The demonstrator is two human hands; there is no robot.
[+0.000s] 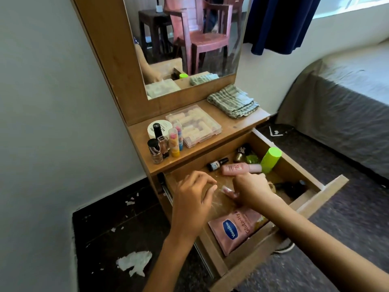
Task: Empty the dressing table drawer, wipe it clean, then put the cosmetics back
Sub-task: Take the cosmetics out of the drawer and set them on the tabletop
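The wooden drawer (315, 199) of the dressing table stands pulled open. Inside lie a pink Vaseline tube (233, 228), a pink bottle (242, 167), a small dark dropper bottle (216, 164), a lime-green cylinder (271, 159) and dark bottles (292, 186). Over the drawer's left part, my right hand (252, 188) grips a small clear-pink tube (229, 191). My left hand (193, 197) hovers beside it with loosely curled fingers and holds nothing I can see. On the tabletop stand a clear plastic box (193, 125), a white jar (157, 127), nail polish bottles (154, 150) and colourful tubes (175, 140).
A folded checked cloth (233, 102) lies at the back right of the tabletop, under the mirror (189, 39). A bed with a grey cover (336, 102) stands to the right. A wall is at the left, and white paper scraps (134, 262) lie on the dark floor.
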